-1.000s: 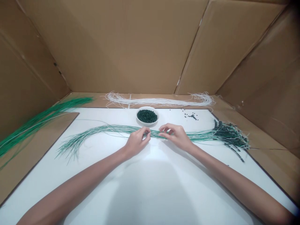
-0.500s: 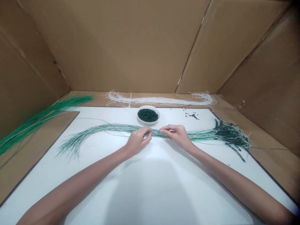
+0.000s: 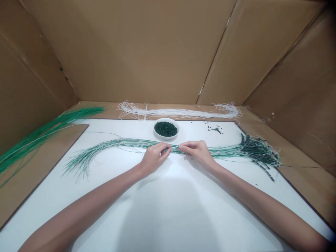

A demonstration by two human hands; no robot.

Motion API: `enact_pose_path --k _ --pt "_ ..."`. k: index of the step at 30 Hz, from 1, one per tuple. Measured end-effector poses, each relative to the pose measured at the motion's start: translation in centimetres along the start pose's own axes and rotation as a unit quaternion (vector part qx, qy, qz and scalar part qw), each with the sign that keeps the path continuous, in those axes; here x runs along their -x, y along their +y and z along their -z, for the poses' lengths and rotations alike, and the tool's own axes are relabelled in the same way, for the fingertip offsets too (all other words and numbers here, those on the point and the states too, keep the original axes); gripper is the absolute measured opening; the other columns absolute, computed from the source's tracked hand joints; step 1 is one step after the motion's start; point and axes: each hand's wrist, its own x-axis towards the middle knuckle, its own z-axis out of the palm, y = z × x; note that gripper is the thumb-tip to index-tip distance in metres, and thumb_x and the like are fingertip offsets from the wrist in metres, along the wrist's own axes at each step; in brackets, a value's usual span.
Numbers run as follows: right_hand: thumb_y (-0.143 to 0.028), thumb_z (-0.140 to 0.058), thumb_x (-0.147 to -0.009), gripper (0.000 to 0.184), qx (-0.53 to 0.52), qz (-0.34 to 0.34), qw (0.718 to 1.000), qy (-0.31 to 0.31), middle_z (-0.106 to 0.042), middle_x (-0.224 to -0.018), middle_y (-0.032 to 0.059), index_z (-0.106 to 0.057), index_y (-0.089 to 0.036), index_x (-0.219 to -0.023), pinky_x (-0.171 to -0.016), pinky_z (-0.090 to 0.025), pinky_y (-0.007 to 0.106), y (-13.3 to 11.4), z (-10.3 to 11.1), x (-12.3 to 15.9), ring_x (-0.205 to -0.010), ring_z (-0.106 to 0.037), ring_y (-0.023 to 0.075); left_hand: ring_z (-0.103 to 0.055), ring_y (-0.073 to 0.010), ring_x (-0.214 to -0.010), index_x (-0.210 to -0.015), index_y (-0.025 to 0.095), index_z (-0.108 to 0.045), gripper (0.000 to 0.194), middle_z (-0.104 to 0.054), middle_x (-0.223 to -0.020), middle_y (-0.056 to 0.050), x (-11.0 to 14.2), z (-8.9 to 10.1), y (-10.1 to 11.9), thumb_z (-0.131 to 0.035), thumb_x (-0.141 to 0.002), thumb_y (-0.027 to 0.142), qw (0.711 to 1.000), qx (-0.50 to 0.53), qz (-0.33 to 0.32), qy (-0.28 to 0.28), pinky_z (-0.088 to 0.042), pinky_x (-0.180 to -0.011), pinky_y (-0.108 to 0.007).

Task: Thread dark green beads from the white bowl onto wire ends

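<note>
Our left hand (image 3: pixel 155 156) and right hand (image 3: pixel 198 152) faced each other over the white counter (image 3: pixel 168 210), left tips pointing to three o'clock, right tips to nine. On both, the fingers sat close together, but we could not tell if they gripped anything. The bunch of green and white strings (image 3: pixel 126 142) ran long from nine to three, right by both hands; its dark end (image 3: pixel 256 150) lay at three, nearer our right. A bowl (image 3: pixel 166 138) of dark bits (image 3: pixel 166 129) stood at twelve, nearer our left.
</note>
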Motion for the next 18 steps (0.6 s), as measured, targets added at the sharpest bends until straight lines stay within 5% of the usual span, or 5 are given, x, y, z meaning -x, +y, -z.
enact_pose_path --k 11,15,18 --pt "-0.037 -0.067 -0.059 0.027 -0.020 0.012 0.999 0.035 -0.065 -0.067 0.0064 -0.068 -0.012 -0.068 -0.042 -0.042 0.021 0.8 -0.8 0.3 -0.049 -0.050 0.0093 -0.050 -0.0091 -0.063 -0.084 0.017 -0.057 0.019 -0.059 -0.077 -0.001 -0.1 0.0 0.2 -0.040 -0.085 0.026 1.000 -0.009 0.005 0.000 -0.039 -0.063 -0.020" --pt "-0.032 -0.071 -0.053 0.038 -0.034 0.033 0.999 -0.001 -0.063 -0.091 0.0073 -0.065 -0.015 -0.087 -0.045 -0.046 0.020 0.3 -1.0 0.3 -0.061 -0.056 0.0115 -0.053 -0.0101 -0.069 -0.085 0.017 -0.056 0.018 -0.059 -0.079 -0.002 -0.1 -0.1 0.1 -0.040 -0.085 0.025 1.000 -0.006 -0.004 -0.012 -0.039 -0.065 -0.020" --pt "-0.033 -0.070 -0.055 0.032 -0.021 0.037 0.998 -0.039 -0.064 -0.076 0.0055 -0.066 -0.013 -0.080 -0.049 -0.048 0.022 0.2 -1.2 0.2 -0.056 -0.055 0.0105 -0.055 -0.0107 -0.072 -0.087 0.018 -0.056 0.017 -0.061 -0.082 -0.001 0.1 -0.3 0.0 -0.041 -0.085 0.026 1.000 0.000 -0.007 -0.026 -0.040 -0.067 -0.020"
